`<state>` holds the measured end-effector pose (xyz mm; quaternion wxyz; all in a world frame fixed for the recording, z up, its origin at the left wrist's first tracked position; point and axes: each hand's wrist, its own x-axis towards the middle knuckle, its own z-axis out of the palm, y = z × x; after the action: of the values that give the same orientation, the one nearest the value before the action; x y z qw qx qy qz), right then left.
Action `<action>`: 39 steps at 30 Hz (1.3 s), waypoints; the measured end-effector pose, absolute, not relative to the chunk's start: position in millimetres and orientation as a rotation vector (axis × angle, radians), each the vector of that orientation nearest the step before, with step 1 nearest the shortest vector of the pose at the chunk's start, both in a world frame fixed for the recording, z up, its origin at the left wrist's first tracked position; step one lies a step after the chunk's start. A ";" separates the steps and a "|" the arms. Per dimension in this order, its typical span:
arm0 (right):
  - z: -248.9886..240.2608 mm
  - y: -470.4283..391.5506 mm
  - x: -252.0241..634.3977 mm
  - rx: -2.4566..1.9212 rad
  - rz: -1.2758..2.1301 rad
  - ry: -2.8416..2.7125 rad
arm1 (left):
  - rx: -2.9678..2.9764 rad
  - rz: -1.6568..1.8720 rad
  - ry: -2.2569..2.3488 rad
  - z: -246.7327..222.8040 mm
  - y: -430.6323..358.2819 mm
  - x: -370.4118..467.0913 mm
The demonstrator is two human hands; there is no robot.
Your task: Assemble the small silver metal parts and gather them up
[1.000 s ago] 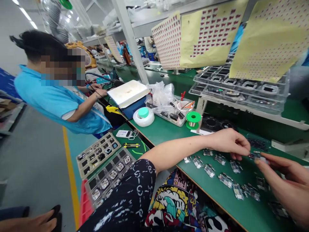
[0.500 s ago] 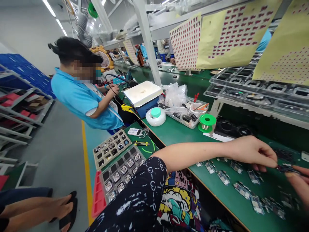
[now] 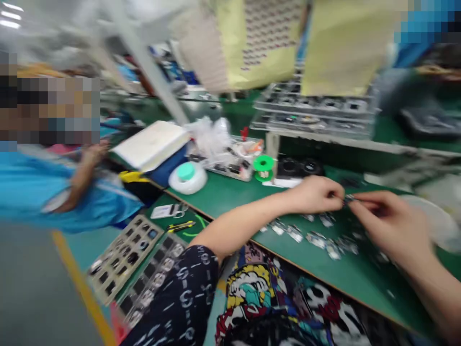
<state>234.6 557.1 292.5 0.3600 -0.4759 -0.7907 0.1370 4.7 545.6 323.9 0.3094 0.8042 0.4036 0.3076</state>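
My left hand (image 3: 317, 194) reaches across the bench with its fingers pinched together. Facing it, my right hand (image 3: 392, 221) pinches too, thumb and forefinger closed. Between the fingertips is a small dark electronic part (image 3: 348, 198), gripped from both sides; blur and fingers hide its details. Below the hands, several small circuit board assemblies (image 3: 317, 239) lie in loose rows on the green bench (image 3: 288, 262), some covered by my right hand and arm.
Left stand a beige compartment tray (image 3: 103, 300) and a clear tray (image 3: 135, 288) of small parts. Along the bench are a white bottle with a green cap (image 3: 187, 179), a green-flanged wire spool (image 3: 264, 168) and a cluttered bin (image 3: 230, 166). A co-worker's arm (image 3: 81, 178) shows at left.
My view has swung right, so the bench and trays sit further left in the picture. My right hand has come fully into view; both hands still meet at the small part.
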 end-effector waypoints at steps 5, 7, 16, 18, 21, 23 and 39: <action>310.9 546.7 218.2 -1.156 0.703 -1.909 | 1.983 0.794 1.202 321.6 546.1 3.7; 308.2 548.1 218.5 -1.140 0.761 -1.898 | 1.934 0.724 1.205 319.7 547.2 3.2; 304.5 546.1 223.4 -1.158 0.857 -1.827 | 2.244 0.798 1.188 317.8 541.9 9.6; 303.7 546.2 223.2 -1.144 0.851 -1.854 | 2.123 0.736 1.210 321.6 542.7 7.4; 303.3 546.8 223.4 -1.116 0.888 -1.863 | 1.917 0.629 1.221 325.8 543.6 2.4; 303.2 548.1 224.0 -1.098 0.929 -1.828 | 1.818 0.640 1.207 326.0 544.2 -0.1; 301.8 552.5 226.4 -1.028 1.111 -1.639 | 2.206 0.909 1.107 322.1 545.5 3.2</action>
<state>226.4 552.5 301.8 0.4400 -0.4138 -0.6597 0.4472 3.2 545.5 322.1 0.2530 0.8114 0.4073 0.3343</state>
